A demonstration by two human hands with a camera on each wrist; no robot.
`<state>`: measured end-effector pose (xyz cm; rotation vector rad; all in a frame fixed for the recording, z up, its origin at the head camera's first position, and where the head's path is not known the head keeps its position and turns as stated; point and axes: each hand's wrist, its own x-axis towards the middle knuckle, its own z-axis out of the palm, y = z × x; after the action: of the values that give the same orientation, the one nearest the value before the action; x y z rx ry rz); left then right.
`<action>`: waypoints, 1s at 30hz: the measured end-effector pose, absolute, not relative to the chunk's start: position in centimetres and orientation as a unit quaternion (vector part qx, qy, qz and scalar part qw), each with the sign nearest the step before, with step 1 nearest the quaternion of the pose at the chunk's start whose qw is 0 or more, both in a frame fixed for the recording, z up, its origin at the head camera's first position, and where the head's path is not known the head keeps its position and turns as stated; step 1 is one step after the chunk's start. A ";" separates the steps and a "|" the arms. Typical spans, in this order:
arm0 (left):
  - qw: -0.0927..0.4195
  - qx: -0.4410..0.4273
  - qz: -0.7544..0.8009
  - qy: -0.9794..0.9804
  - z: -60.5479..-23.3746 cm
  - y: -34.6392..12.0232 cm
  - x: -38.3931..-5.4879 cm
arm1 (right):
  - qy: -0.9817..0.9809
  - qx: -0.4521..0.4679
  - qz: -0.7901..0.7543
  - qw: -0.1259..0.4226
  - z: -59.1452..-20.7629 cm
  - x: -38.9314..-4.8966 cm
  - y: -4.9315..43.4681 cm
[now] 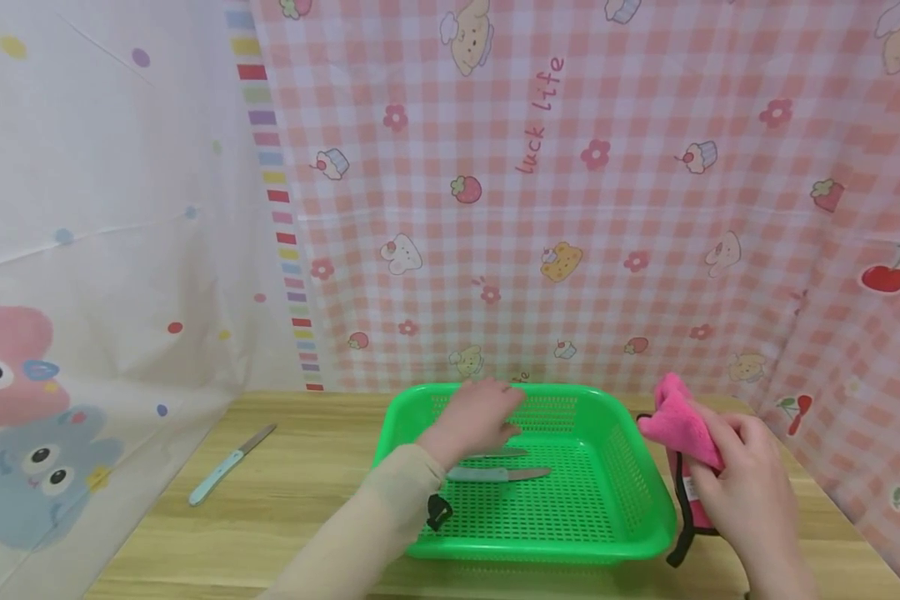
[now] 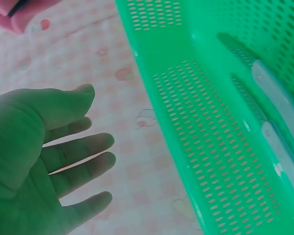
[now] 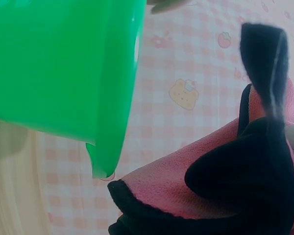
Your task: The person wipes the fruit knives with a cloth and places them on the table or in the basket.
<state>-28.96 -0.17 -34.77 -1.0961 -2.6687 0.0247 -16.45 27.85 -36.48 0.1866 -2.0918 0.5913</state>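
Observation:
My left hand (image 1: pixel 482 417) hovers over the green plastic basket (image 1: pixel 648 533), its fingers spread and holding nothing. Two knives with pale blue handles lie on the basket floor; the nearer knife (image 1: pixel 487 475) shows whole handle and blade, while the farther knife (image 1: pixel 506 454) is partly hidden behind my wrist. To the right of the basket, my right hand (image 1: pixel 746 475) grips a bunched pink cloth (image 1: pixel 678 421) with black edging. In the right wrist view the cloth (image 3: pixel 171 171) hangs in folds beside the basket's outer wall, a black strap (image 3: pixel 264 54) standing out from it.
A third knife (image 1: pixel 232 465) with a pale blue handle lies on the wooden table (image 1: pixel 307 500), left of the basket. Patterned curtains (image 1: pixel 607 208) enclose the table at the back and both sides. A black wrist strap piece (image 1: pixel 438 511) shows by my left sleeve.

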 end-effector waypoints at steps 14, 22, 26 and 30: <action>0.232 -0.394 -0.068 -0.887 -32.4 -5.0 -26.9 | -0.854 0.085 0.233 0.458 -36.7 -16.8 27.8; 0.271 -0.355 -0.130 -0.885 -32.4 -9.6 -26.1 | -0.857 0.085 0.235 0.451 -36.8 -16.8 27.7; 0.282 -0.317 -0.134 -0.895 -32.9 -12.4 -25.9 | -0.856 0.095 0.231 0.453 -37.1 -16.8 27.9; 0.290 -0.278 -0.142 -0.905 -33.8 -15.2 -26.0 | -0.855 0.106 0.228 0.453 -37.2 -16.8 28.1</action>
<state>-26.02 -15.20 -33.76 -0.7418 -2.4128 -0.3778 -16.75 28.14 -37.18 0.2605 -2.1108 0.5640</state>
